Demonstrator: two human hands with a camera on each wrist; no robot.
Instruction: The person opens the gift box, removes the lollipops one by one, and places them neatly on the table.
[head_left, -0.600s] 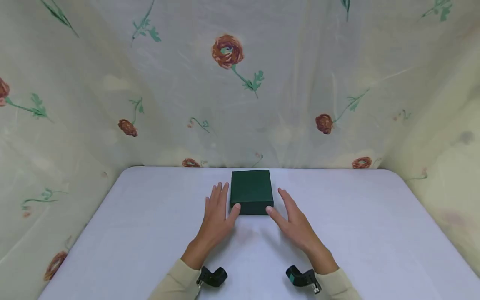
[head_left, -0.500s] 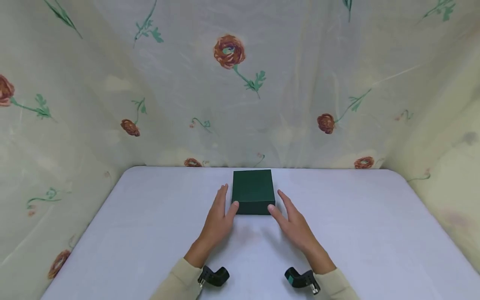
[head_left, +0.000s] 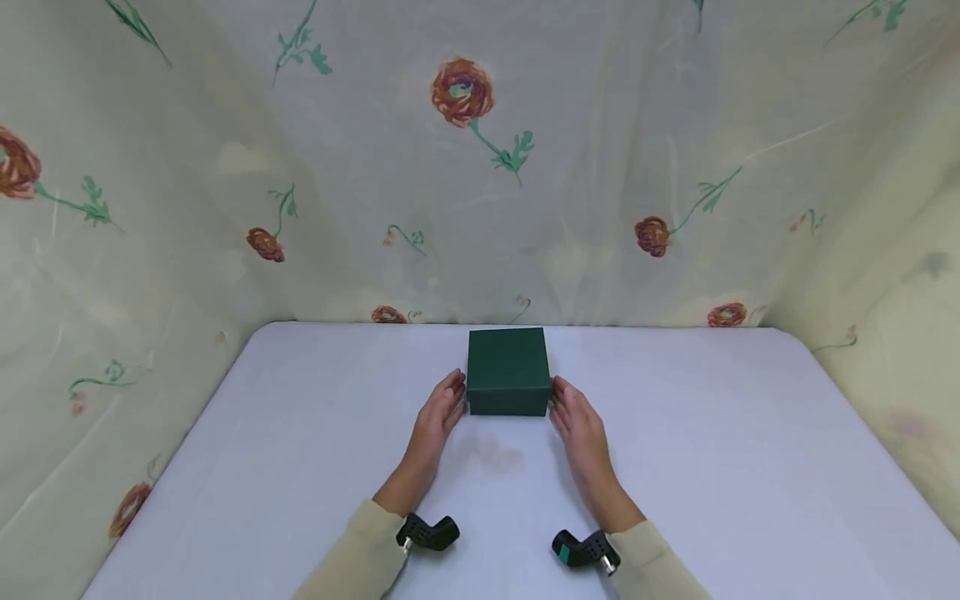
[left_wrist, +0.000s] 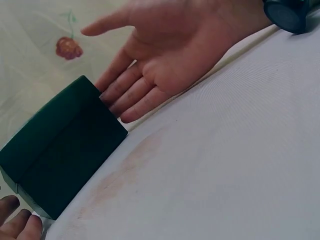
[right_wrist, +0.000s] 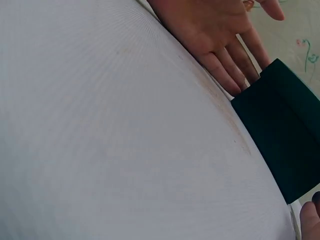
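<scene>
A dark green box (head_left: 508, 360) sits on the white-covered table near its far edge. Beside its left side is my left hand (head_left: 437, 421), fingers straight and tips at the box wall. My right hand (head_left: 581, 425) stands in the same way at the right side. In the left wrist view, the left palm faces the camera and the fingertips reach the side of the green box (left_wrist: 75, 145). The right wrist view has the right fingers extended to the side of the box (right_wrist: 280, 130); their very tips are partly hidden behind it.
The table (head_left: 300, 450) has a white cloth with a faint brownish stain (head_left: 491, 454) in front of the box. A curtain (head_left: 562, 167) with printed flowers hangs behind and at both sides. Black cameras (head_left: 429, 532) are strapped at both wrists.
Both hands have turned from palms-down to upright and moved in against the box's sides. The thumbs have left the front corners of the box. The head view has tilted slightly.
</scene>
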